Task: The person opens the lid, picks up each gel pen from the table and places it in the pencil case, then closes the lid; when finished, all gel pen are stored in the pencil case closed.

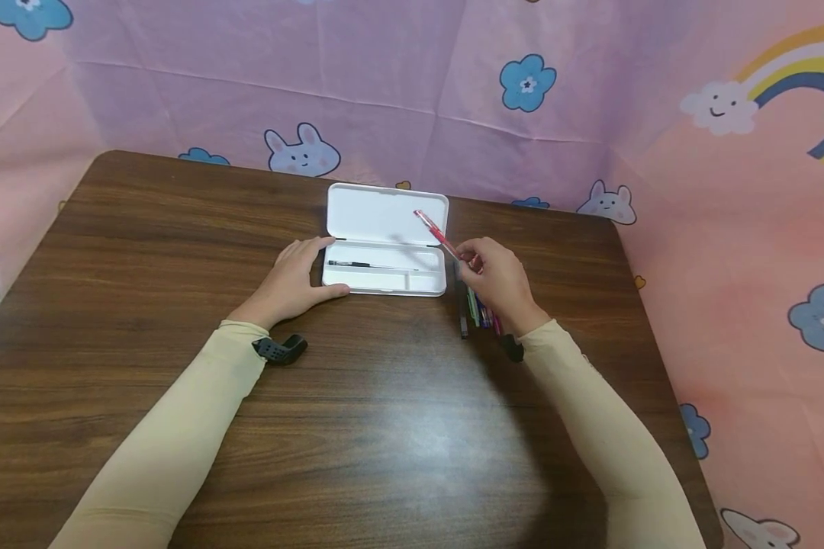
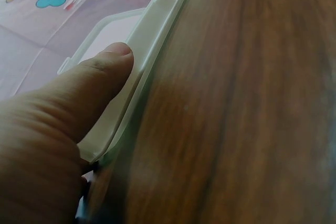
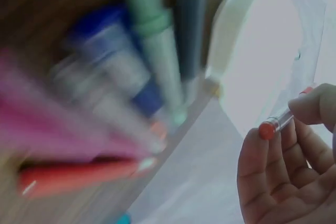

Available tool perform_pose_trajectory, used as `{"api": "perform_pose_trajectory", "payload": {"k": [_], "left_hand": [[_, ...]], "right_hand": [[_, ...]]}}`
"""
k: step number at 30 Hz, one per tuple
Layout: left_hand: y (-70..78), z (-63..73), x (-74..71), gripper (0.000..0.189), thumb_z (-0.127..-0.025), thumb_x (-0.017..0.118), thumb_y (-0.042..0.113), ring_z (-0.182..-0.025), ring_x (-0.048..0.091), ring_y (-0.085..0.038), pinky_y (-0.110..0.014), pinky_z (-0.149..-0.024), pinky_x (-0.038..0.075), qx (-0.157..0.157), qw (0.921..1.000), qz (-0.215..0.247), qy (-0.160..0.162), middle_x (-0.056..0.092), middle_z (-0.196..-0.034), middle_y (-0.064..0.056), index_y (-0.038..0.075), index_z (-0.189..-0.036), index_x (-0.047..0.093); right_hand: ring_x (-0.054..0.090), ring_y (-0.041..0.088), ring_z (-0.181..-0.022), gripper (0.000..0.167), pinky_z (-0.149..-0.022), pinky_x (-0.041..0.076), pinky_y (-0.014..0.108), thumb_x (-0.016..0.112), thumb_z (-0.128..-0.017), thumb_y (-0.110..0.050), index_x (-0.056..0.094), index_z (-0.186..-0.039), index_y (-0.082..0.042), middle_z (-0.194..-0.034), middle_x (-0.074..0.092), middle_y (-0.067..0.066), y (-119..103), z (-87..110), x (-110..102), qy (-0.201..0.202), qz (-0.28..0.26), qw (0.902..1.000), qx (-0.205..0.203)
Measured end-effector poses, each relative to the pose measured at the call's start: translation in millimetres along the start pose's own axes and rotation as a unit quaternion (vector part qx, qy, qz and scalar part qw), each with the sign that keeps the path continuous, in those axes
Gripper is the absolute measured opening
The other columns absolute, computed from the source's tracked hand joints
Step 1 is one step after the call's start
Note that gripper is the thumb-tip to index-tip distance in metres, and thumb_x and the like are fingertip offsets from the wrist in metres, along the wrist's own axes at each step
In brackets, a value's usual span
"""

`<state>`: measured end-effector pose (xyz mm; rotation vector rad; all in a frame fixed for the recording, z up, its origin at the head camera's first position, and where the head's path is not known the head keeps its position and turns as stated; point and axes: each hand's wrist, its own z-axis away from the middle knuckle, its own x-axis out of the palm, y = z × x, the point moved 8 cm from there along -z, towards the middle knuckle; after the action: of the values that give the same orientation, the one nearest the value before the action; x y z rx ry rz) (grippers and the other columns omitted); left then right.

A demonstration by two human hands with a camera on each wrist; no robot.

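Note:
An opened white pencil case [image 1: 384, 213] lies on the table with its lid tilted back. My left hand [image 1: 283, 284] rests at its left end, the thumb [image 2: 102, 80] along the front wall and the fingers by the hinge corner. A black-tipped clear pen [image 1: 357, 264] lies in the long rear compartment. Over the case's right end, my right hand [image 1: 503, 280] pinches a red pen [image 1: 431, 227] by one end, its other end pointing up and left. In the right wrist view, the pen's red end cap [image 3: 266, 130] shows between thumb and fingers.
Right of the case, partly under my right hand, lies a group of pens, among them a green pen [image 3: 160, 51], a blue pen [image 3: 113, 51], a red pen [image 3: 84, 176] and a dark pen [image 1: 463, 313]. A patterned cloth [image 1: 412, 91] hangs behind the brown wooden table [image 1: 357, 427].

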<state>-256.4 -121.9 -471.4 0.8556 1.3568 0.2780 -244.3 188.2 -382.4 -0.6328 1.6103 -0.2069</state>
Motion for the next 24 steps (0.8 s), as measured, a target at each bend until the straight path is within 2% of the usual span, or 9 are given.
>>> {"api": "perform_pose_trajectory", "payload": {"k": [5, 10, 18, 24], "left_hand": [[-0.9, -0.5, -0.2, 0.099, -0.087, 0.075, 0.062, -0.155, 0.022, -0.038, -0.054, -0.129, 0.007, -0.003, 1.0000, 0.000, 0.000, 0.032, -0.166, -0.016, 0.012, -0.161, 0.032], [0.1, -0.2, -0.3, 0.099, -0.087, 0.076, 0.061, -0.155, 0.023, -0.038, -0.054, -0.129, 0.008, -0.002, 1.0000, -0.001, 0.000, 0.033, -0.165, -0.016, 0.012, -0.161, 0.032], [1.7, 1.5, -1.9, 0.098, -0.088, 0.077, 0.058, -0.155, 0.023, -0.037, -0.053, -0.129, 0.008, -0.003, 1.0000, 0.003, 0.001, 0.033, -0.165, -0.016, 0.011, -0.161, 0.032], [0.8, 1.1, -1.7, 0.099, -0.087, 0.077, 0.058, -0.155, 0.023, -0.036, -0.053, -0.129, 0.009, -0.007, 1.0000, 0.006, 0.003, 0.034, -0.165, -0.014, 0.012, -0.162, 0.032]], "right_hand": [[0.063, 0.019, -0.087, 0.020, -0.070, 0.055, 0.035, 0.069, -0.097, -0.015, 0.076, -0.115, -0.010, -0.102, 0.070, 0.004, -25, -17.5, 24, -0.037, 0.024, 0.9989, -0.018], [0.064, 0.018, -0.085, 0.019, -0.069, 0.056, 0.034, 0.069, -0.096, -0.015, 0.077, -0.113, -0.013, -0.102, 0.072, 0.002, -45, -30.7, 45, -0.057, 0.047, 0.9957, -0.056], [0.064, 0.017, -0.085, 0.019, -0.069, 0.056, 0.036, 0.068, -0.097, -0.015, 0.077, -0.114, -0.017, -0.103, 0.072, -0.001, -61, -43.0, 64, -0.097, 0.099, 0.9859, -0.094], [0.064, 0.018, -0.092, 0.021, -0.076, 0.059, 0.036, 0.067, -0.100, -0.018, 0.077, -0.118, -0.018, -0.109, 0.073, 0.001, -66, -50.0, 76, -0.132, 0.131, 0.9766, -0.108]]}}
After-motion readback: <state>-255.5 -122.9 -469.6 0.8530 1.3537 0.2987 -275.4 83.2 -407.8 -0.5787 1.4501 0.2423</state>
